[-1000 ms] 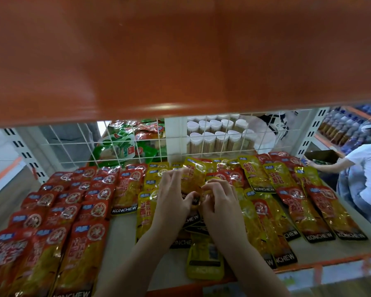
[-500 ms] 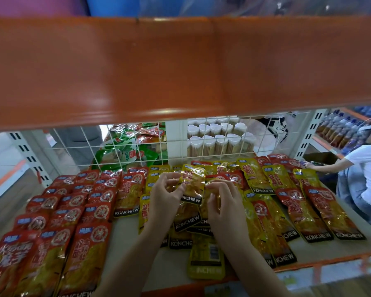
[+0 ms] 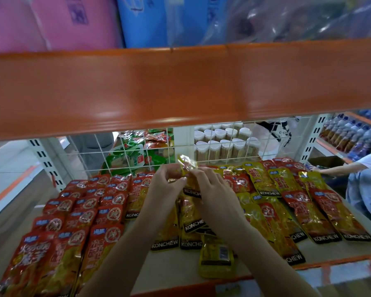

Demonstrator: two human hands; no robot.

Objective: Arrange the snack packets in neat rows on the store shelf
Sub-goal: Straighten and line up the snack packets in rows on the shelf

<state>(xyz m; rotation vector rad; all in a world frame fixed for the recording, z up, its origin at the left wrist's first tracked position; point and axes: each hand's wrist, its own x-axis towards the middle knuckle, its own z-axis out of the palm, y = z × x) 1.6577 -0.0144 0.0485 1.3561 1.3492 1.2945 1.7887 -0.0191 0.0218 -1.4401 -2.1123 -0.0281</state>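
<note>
Both hands — left hand point(image 3: 166, 185) and right hand point(image 3: 212, 187) — pinch one yellow packet point(image 3: 187, 168) lifted above the middle column near the shelf point(image 3: 159, 273) back — best laid square, label forward, overlapping its neighbour evenly.

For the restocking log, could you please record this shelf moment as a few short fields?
setting: store shelf under an orange beam
left hand: pinches a yellow packet, lifted at the back
right hand: grips the same packet
left rows: red packets, neat
middle: yellow KONCHEW packets, overlapping
front: one packet back-side up
behind: wire grid
</note>
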